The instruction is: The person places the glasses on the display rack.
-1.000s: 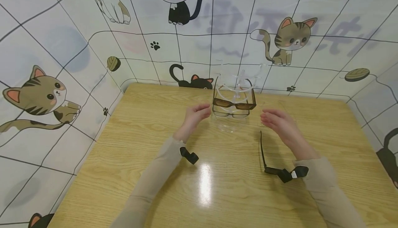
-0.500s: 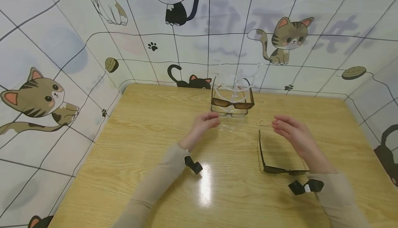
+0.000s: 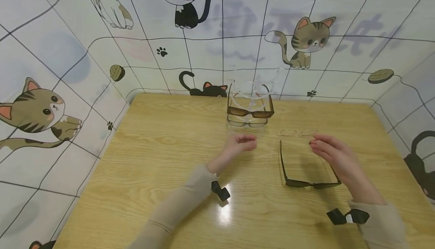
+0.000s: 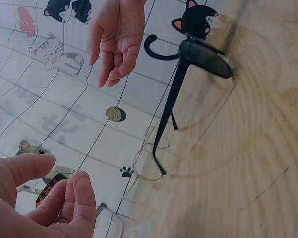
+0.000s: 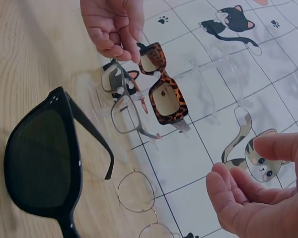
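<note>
As the black sunglasses (image 5: 44,163) sit on the table, nearest my right hand (image 3: 336,156), I read this as a pause between grips: nothing is held on either side. Taking up a pair from here would, I judge, call for lowering a hand and making a light pinch on a frame or temple, since these parts look slender.

The sunglasses have broad, very dark lenses in a glossy black frame, with small pale dots at one corner. Their front faces me and their temples reach away, unfolded, one partly hidden by my right hand.

That hand hovers above them, thumb and fingers parted, fingers gently bent. My left hand (image 3: 238,146), just as empty, is loosely curved over the table, thumb apart from the fingertips, in front of the clear stand (image 3: 252,103).

Just past the temple tips lie the wire glasses (image 5: 136,192), thin and round-rimmed; I can't tell how their temples are set. On the stand hang the tortoiseshell glasses (image 5: 164,80), and below them the grey glasses (image 5: 125,115). Around all this spreads the wood-grained table (image 3: 146,147), backed by the cat-print wall (image 3: 136,49).
</note>
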A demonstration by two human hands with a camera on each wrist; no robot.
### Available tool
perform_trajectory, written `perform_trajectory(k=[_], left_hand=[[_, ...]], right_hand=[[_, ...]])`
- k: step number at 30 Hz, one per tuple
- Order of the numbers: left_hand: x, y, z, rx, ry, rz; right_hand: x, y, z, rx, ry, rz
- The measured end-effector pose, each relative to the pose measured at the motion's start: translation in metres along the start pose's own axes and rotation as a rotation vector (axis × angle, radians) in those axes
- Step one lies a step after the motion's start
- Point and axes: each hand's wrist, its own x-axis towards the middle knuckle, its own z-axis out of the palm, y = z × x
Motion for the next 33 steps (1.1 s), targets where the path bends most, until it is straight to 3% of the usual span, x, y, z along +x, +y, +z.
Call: perform_trajectory(k=[12, 19, 25, 28, 33], left_hand=[[-0.008, -0.021, 0.035, 0.039, -0.071, -0.041], [-0.008, -0.032, 0.053, 0.129, -0.125, -0.062], [-0.009, -0.04, 0.067, 0.089, -0.126, -0.099], [-0.009, -0.043, 0.072, 0.069, -0.108, -0.115], [-0.01, -0.045, 0.077, 0.048, -0.085, -0.147]], right_hand=[[-0.023, 0.009, -0.023, 0.008, 0.059, 0.008], [-0.037, 0.017, -0.036, -0.013, 0.136, -0.003], [-0.047, 0.026, -0.049, -0.042, 0.177, 0.029], [-0.051, 0.031, -0.054, -0.152, 0.197, 0.072], [-0.057, 0.038, -0.059, -0.492, 0.233, 0.151]])
